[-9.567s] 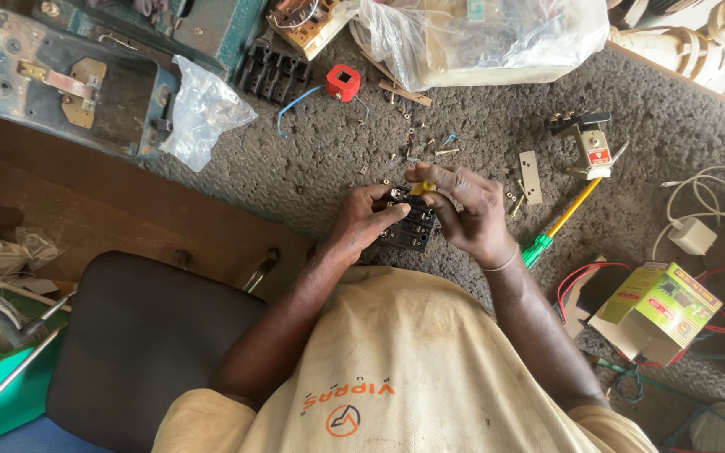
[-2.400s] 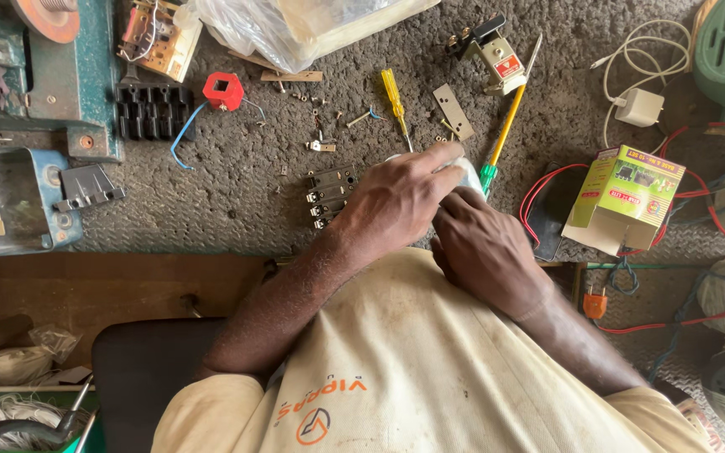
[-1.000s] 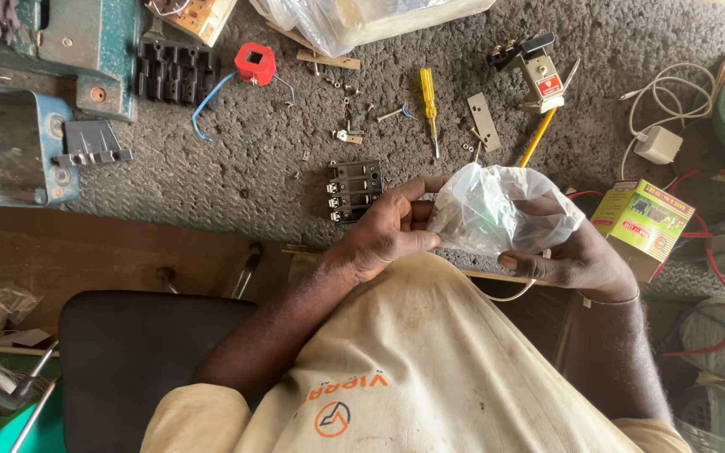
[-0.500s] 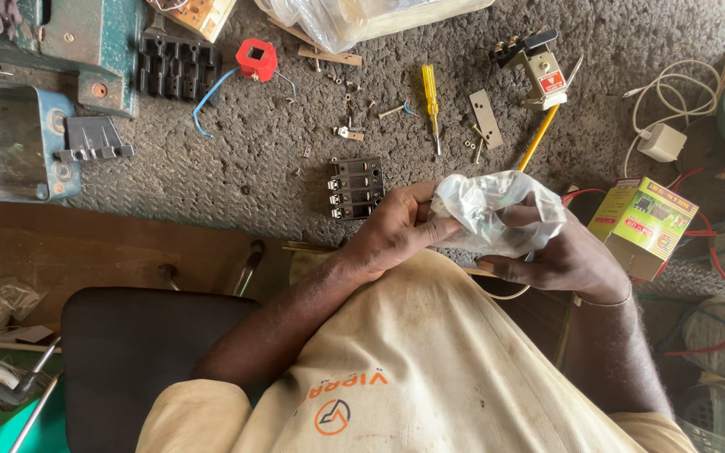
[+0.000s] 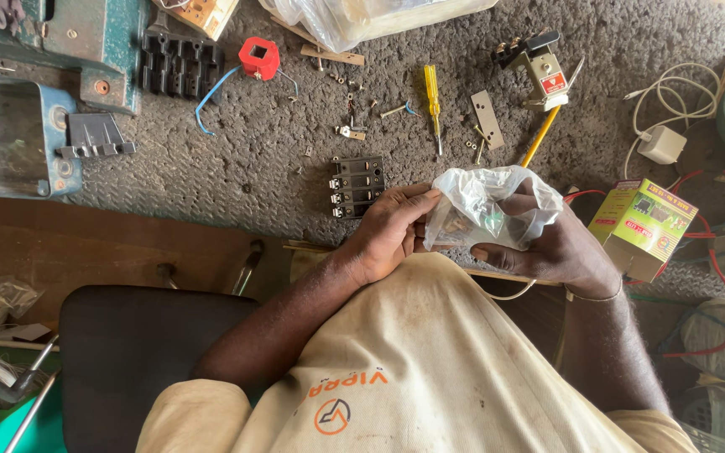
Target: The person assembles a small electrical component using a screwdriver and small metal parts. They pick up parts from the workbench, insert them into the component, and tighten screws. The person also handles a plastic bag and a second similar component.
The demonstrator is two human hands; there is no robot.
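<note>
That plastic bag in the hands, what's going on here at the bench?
A person seated at a gritty workbench holds a small clear plastic bag with both hands. The right hand cups it from below, while the left hand pinches its edge. Small bits show inside, too blurred to identify. A black switch block lies just beyond the left hand, with a yellow screwdriver and loose screws farther out.

Both hands have come off the black ribbed terminal block point(image 5: 357, 186), which now lies alone on the grey mat, just far of the left hand point(image 5: 392, 231). A crumpled clear plastic bag point(image 5: 488, 208) has appeared between the hands; the right hand point(image 5: 560, 247) cradles it, the left pinches its near-left edge.
</note>
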